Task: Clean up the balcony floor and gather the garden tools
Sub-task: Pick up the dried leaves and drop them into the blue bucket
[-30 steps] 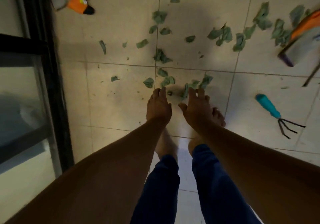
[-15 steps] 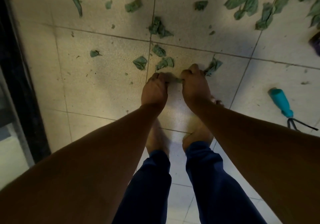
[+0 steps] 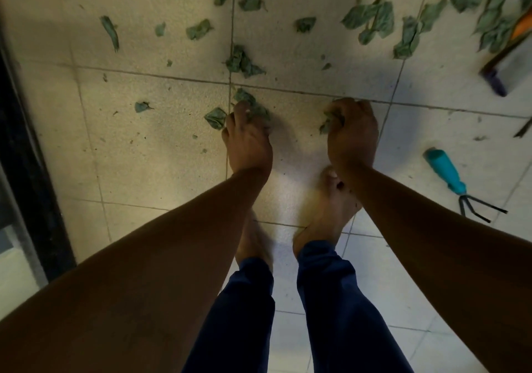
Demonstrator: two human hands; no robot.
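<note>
Down on the pale tiled balcony floor, scattered crumpled green leaves lie ahead; a teal-handled hand rake lies right. Left hand grip closes on leaves, right hand clutches a wad — an orange-edged object is cut off, unclear.

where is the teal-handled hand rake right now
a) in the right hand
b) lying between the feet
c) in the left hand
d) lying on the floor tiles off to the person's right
d: the hand rake lies untouched on the floor tiles, out beyond the right hand, which grips leaves, while the left hand reaches into other leaves.
</note>
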